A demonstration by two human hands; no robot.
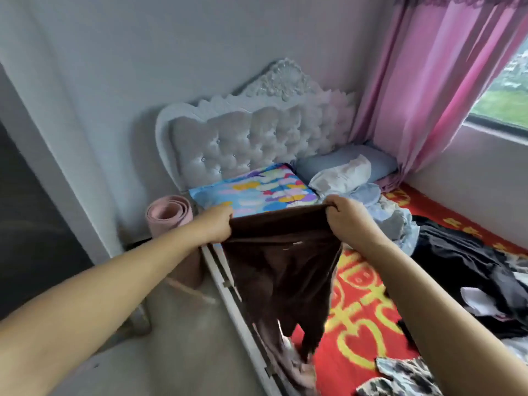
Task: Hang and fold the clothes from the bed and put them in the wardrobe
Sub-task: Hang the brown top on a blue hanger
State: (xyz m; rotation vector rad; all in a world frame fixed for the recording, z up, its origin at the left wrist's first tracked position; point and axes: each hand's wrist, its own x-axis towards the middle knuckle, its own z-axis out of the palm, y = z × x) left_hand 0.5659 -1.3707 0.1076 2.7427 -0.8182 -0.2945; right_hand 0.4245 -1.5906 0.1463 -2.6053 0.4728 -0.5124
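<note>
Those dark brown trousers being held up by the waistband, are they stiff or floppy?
Probably floppy: the dark brown fabric trousers hang limp from the left hand and right hand, legs drooping and creasing. Likely light, since a fingertip grip holds them. They look soft rather than slippery.

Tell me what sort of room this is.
Most likely a home bedroom: a bed with a tufted headboard, pillows and a red bedspread strewn with clothes, plus pink curtains beside a window.

My bed [351, 332] wears a red cover with yellow characters. Toward twelve o'clock, at the tufted headboard, lie a cloud-print pillow [257, 192] and a blue pillow [343, 164]. At three o'clock sprawls a black garment [457, 252], beside pale blue ruffled clothing [394, 221].
</note>
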